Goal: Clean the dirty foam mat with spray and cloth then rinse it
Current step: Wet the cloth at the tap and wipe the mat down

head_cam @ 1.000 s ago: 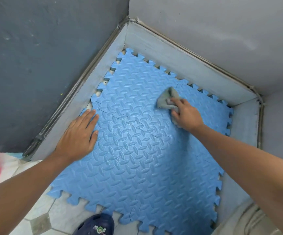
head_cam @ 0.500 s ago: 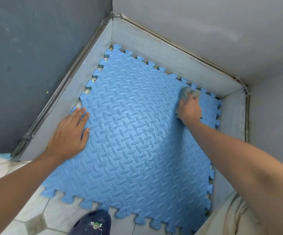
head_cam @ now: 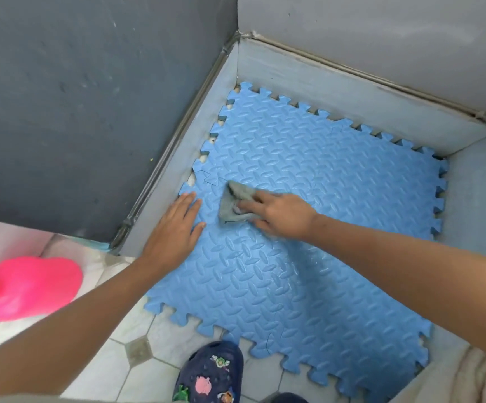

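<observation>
A blue foam mat (head_cam: 323, 257) with a diamond-plate pattern and jigsaw edges lies in a grey walled corner, its surface shiny and wet near the middle. My right hand (head_cam: 282, 216) holds a bunched grey cloth (head_cam: 231, 205) against the mat's left part, with the fingers lying over it. My left hand (head_cam: 174, 231) rests flat on the mat's left edge, just left of the cloth. No spray bottle can be made out with certainty.
A low grey kerb (head_cam: 337, 85) and grey walls enclose the mat on three sides. A blurred pink object (head_cam: 29, 286) sits at the left on the tiled floor (head_cam: 137, 350). A dark blue clog (head_cam: 212, 370) stands by the mat's near edge.
My right hand has swept the cloth from the mat's far right side across to the left, close to my left hand. The view has shifted right and down. My left hand stays planted.
</observation>
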